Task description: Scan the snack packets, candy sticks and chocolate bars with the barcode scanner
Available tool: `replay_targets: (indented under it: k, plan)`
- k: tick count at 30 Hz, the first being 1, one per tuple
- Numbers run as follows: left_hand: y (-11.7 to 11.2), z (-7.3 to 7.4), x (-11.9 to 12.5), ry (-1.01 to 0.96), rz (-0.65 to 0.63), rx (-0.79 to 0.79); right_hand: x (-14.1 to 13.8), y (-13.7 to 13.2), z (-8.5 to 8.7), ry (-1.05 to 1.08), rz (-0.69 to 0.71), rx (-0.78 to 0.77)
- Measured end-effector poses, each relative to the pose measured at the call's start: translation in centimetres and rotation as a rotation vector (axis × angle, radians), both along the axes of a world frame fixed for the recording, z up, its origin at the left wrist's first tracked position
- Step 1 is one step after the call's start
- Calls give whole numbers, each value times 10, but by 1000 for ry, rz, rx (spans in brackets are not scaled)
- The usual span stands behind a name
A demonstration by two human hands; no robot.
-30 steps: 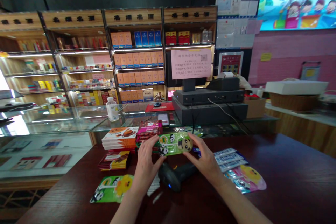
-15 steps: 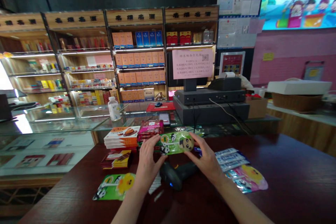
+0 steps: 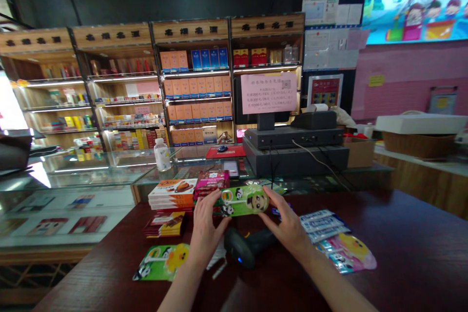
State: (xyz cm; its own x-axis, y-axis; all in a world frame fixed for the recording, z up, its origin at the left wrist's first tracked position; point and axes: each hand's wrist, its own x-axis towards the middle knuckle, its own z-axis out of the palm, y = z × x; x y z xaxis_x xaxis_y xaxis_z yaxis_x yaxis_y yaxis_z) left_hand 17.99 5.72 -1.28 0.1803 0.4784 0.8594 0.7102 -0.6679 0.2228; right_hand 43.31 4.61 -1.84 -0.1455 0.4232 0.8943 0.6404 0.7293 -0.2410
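Observation:
Both my hands hold up a green lollipop packet [image 3: 244,201] with a cartoon face and pandas, flat side toward me, above the dark wooden counter [image 3: 398,253]. My left hand [image 3: 206,231] grips its left end and my right hand [image 3: 287,224] pinches its right end. Directly below the packet lies a black barcode scanner [image 3: 245,247], with a small blue light showing on its head.
A second green packet [image 3: 161,262] lies at the front left, a pink one [image 3: 347,252] and blue-white sachets [image 3: 323,223] to the right. Stacked chocolate boxes [image 3: 172,194] stand behind my left hand. A till with a screen [image 3: 292,144] sits at the back, shelves beyond.
The camera has tilted slightly, so everything sits a bit lower in view. The packet stays held in both hands over the scanner, almost unmoved.

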Motion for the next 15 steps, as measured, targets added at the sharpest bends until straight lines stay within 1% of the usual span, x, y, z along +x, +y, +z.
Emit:
replay_targets:
  k: [7, 15]
  plan:
    - [2, -1, -1, -8, 14, -15, 0, 3, -5, 36, 7, -22]
    - [2, -1, -1, -6, 30, -1, 1, 3, -5, 43, 21, -20]
